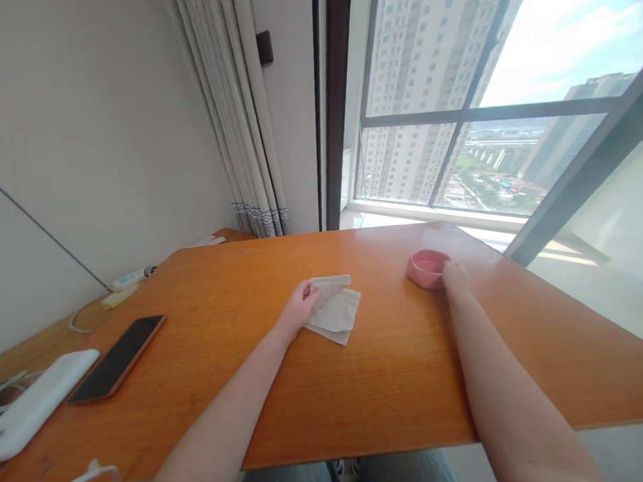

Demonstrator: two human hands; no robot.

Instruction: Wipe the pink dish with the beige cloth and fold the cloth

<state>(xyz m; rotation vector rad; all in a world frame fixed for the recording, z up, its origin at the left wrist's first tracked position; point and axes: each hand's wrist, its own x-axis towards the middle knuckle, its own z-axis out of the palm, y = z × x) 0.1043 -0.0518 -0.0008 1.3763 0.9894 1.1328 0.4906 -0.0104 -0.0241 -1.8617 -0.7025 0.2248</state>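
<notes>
A folded whitish cloth or paper napkin (334, 310) lies at the middle of the wooden table, its layers fanned a little apart. My left hand (301, 304) pinches its left edge between thumb and fingers. Farther right sits a pink bowl (428, 268) with an angular rim. My right hand (454, 275) is closed on the bowl's right side, its fingertips partly hidden by the rim. The bowl stands level and seems to rest on the tabletop.
On the left of the table (226, 387) lie a phone (118, 358) and a white power bank (44, 402). A power strip (128, 278) and cables are by the wall. A white cable (79, 480) crosses the near left edge. Beyond the far edge are a curtain (241, 116) and window.
</notes>
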